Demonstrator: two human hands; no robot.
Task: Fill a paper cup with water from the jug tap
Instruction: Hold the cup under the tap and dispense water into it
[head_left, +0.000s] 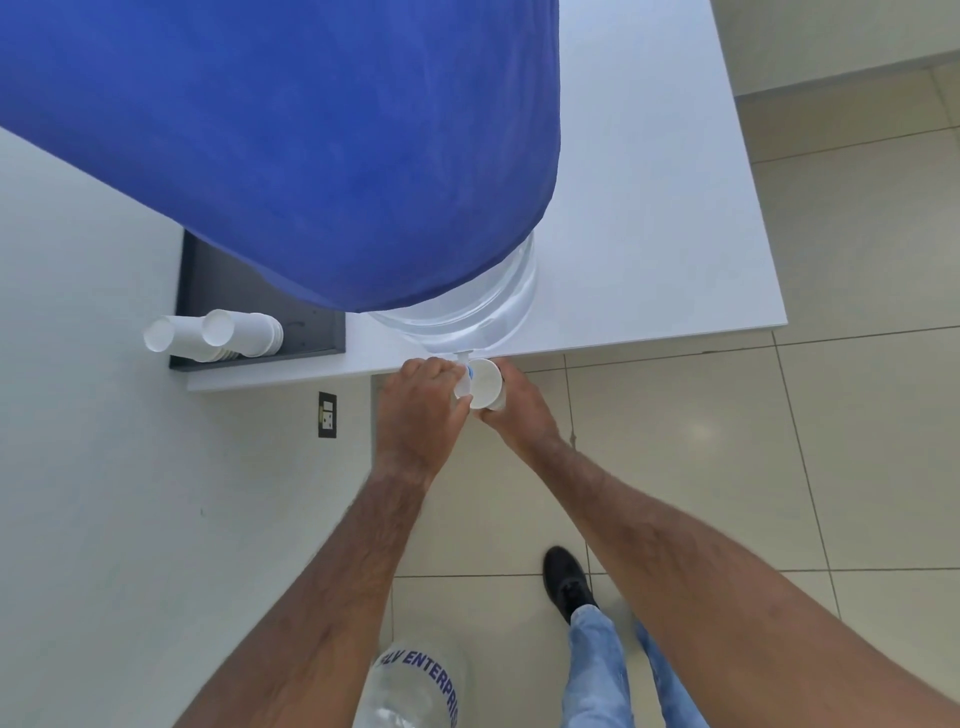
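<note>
A large clear water jug (483, 306) under a blue cloth cover (291, 140) stands at the front edge of a white table (649, 208). Its small white tap (464, 371) juts out over the edge. My left hand (415, 410) grips the tap from the left. My right hand (517, 410) holds a white paper cup (485, 382) upright right under the tap, fingers wrapped around its side. The cup's mouth faces up; I cannot tell how much water is inside.
Two stacks of white paper cups (213, 335) lie on their sides on a dark tray (311, 332) at the table's left. A wall socket (327, 414) sits below. Another clear jug (415, 691) stands on the tiled floor by my shoe (566, 579).
</note>
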